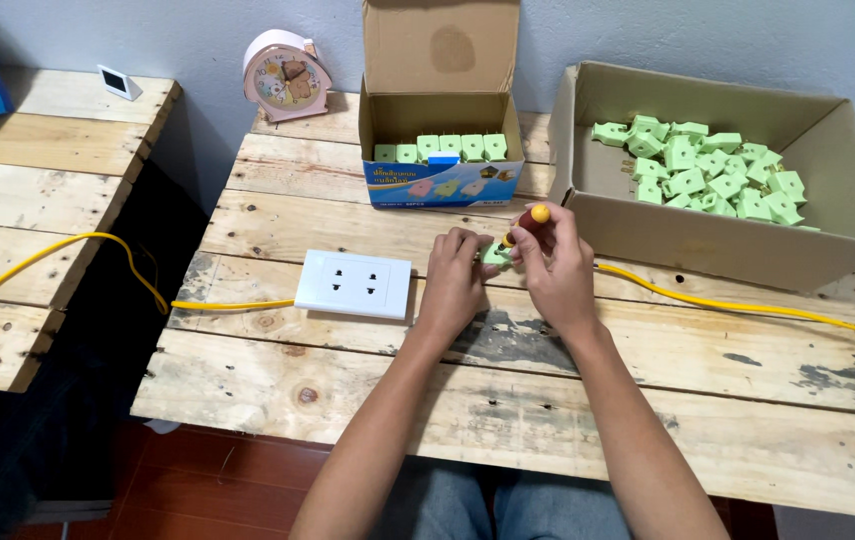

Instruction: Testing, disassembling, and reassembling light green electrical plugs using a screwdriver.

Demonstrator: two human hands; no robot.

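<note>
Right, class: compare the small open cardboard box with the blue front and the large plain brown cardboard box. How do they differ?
The small open cardboard box with the blue front stands at the back middle of the table with its lid flap raised; the large plain brown cardboard box sits at the right with no raised flap. In the small box the green plastic pieces stand in a neat row; in the large box the green pieces lie in a loose heap. Both are open-topped cardboard.

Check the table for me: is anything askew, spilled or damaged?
Nothing is spilled or broken. The green plugs lie in a loose heap in the big box, unlike the neat row in the small box. The yellow cable trails across the table.
</note>
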